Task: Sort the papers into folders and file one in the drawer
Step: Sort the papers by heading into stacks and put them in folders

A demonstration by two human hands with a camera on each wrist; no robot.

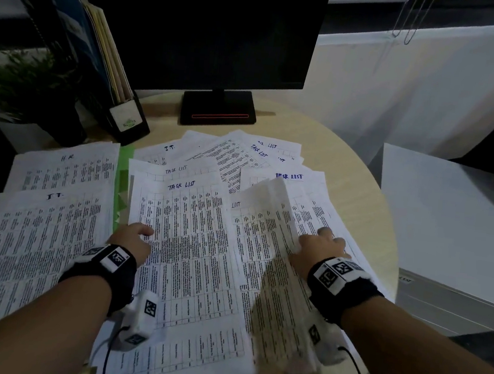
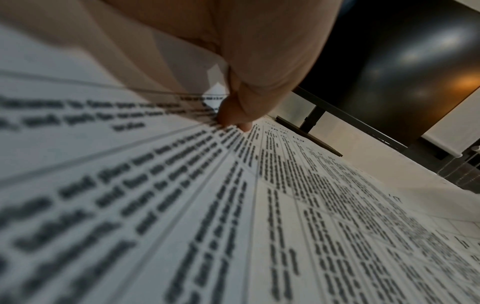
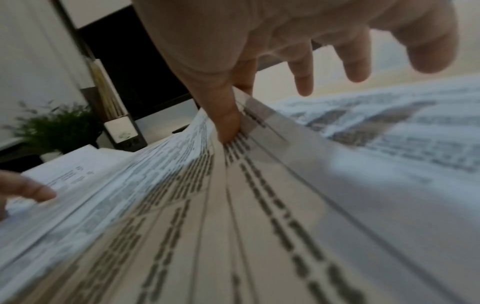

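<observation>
Printed sheets cover the round table. My left hand (image 1: 135, 234) grips the left edge of the middle "TASK LIST" sheet (image 1: 191, 242); the left wrist view shows its thumb (image 2: 233, 117) pressed on that paper. My right hand (image 1: 320, 243) pinches the edge of another sheet (image 1: 272, 220) between thumb (image 3: 228, 125) and forefinger and lifts it off the right-hand pile, with the other fingers spread. An "H.R." pile (image 1: 65, 167) and an "I.T." pile (image 1: 42, 241) lie at the left. A green folder (image 1: 123, 174) shows between the piles.
A dark monitor (image 1: 210, 30) stands at the back on its base (image 1: 219, 107). A file holder with folders (image 1: 119, 88) and a plant (image 1: 22, 81) are at the back left. A white cabinet (image 1: 447, 238) sits right of the table.
</observation>
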